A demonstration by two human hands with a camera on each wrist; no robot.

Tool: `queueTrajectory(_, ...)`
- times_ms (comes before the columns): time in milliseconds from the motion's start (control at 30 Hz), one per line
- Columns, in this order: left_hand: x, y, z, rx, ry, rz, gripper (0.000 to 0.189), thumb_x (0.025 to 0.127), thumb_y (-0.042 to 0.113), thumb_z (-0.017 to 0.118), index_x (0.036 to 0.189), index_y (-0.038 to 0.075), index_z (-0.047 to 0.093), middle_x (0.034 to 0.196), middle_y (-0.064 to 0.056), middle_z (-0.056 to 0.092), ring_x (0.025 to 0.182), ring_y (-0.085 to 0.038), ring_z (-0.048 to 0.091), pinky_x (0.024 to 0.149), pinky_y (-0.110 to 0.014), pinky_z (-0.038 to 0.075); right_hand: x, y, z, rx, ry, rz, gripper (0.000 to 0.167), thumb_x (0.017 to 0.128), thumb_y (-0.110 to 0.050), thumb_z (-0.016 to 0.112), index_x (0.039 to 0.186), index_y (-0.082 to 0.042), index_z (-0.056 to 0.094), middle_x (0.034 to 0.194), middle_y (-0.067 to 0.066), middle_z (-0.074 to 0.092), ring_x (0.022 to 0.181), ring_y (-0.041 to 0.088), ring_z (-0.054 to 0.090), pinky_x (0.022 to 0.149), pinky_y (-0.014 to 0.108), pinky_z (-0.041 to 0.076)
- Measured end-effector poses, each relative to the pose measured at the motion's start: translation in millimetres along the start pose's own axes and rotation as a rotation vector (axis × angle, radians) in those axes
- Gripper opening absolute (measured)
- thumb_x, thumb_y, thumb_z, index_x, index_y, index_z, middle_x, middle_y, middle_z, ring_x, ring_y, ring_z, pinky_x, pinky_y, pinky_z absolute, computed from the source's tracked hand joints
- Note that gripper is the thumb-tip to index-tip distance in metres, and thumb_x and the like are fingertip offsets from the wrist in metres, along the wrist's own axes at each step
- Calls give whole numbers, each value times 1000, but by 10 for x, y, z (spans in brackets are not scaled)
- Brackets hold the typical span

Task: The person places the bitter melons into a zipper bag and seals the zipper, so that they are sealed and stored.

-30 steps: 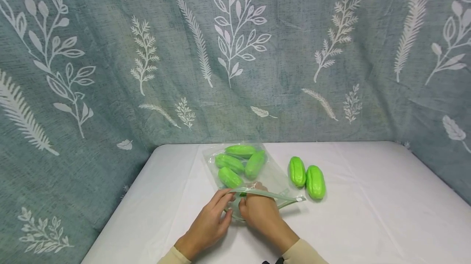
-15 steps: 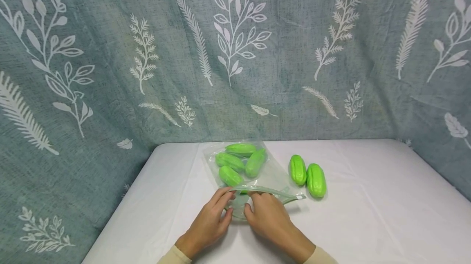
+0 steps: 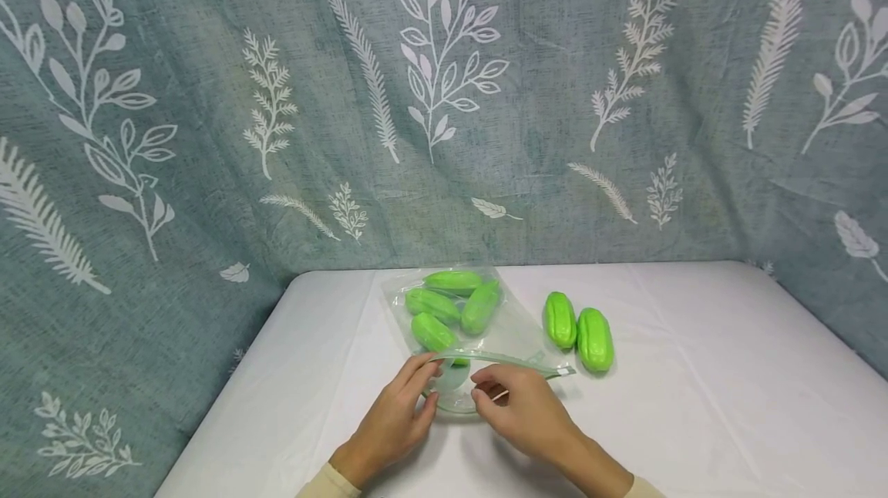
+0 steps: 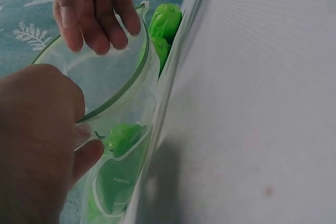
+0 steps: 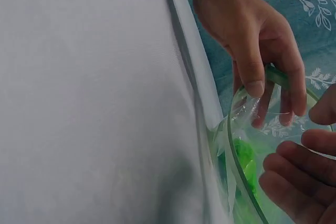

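Observation:
A clear zip bag (image 3: 509, 327) with a green-edged mouth lies on the table, its mouth held apart toward me. Several bright green, ridged, cucumber-shaped pieces (image 3: 432, 305) are inside it, one partly hidden behind the rim. My left hand (image 3: 391, 417) grips the left end of the bag's mouth, fingers over the rim, as the right wrist view also shows. At the right part of the mouth is my right hand (image 3: 523, 409), its fingers loosely bent with nothing between them. In the left wrist view, the right hand's fingers (image 4: 107, 24) hang over the opening.
Two more green pieces (image 3: 579, 331) lie side by side on the white-covered table (image 3: 694, 405), right of the bag. A teal curtain (image 3: 541, 97) with white leaf prints stands behind and along both sides. A white slider (image 3: 565, 371) sits at the mouth's right end.
My right hand, reaching down into the bag a second ago, has drawn back out to the right and toward me. The left hand has kept its hold on the rim.

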State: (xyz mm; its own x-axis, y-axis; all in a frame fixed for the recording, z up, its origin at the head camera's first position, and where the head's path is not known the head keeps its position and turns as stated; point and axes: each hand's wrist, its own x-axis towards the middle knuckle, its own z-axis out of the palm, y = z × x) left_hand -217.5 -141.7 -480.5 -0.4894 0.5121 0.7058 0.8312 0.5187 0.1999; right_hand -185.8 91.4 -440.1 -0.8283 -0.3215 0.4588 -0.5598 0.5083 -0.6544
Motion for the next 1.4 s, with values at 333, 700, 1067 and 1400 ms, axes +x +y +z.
queueTrajectory(333, -10, 13, -7, -9, -4, -4, 50, 81, -5, 71, 129, -1, 57, 126, -6, 56, 108, -15, 62, 91, -19, 51, 70, 36, -302, 248, -106, 24, 18, 95, -23, 71, 109, -13, 73, 95, -6, 73, 84, 12, 69, 70, 30, 60)
queueTrajectory(700, -20, 1, -8, 6, 6, 3, 48, 81, -3, 70, 128, -2, 57, 126, -6, 56, 108, -16, 62, 91, -22, 52, 134, 294, -721, 287, -34, 100, 26, 95, -23, 70, 117, -8, 70, 98, 4, 73, 84, 22, 72, 71, 32, 61)
queueTrajectory(1067, 10, 16, -19, -10, 4, 8, 48, 81, -4, 69, 127, -3, 58, 126, -8, 56, 107, -17, 62, 91, -22, 52, 113, 639, -952, 180, 36, 142, 27, 97, -25, 68, 119, -10, 70, 102, 8, 73, 86, 25, 71, 70, 34, 61)
queueTrajectory(1400, 5, 58, -33, -33, -64, -94, 50, 85, -3, 71, 132, 0, 56, 129, -4, 54, 114, -12, 60, 96, -18, 49, 78, 876, -1061, 157, 56, 200, 35, 99, -27, 65, 120, 1, 67, 103, 17, 71, 87, 31, 70, 70, 40, 61)
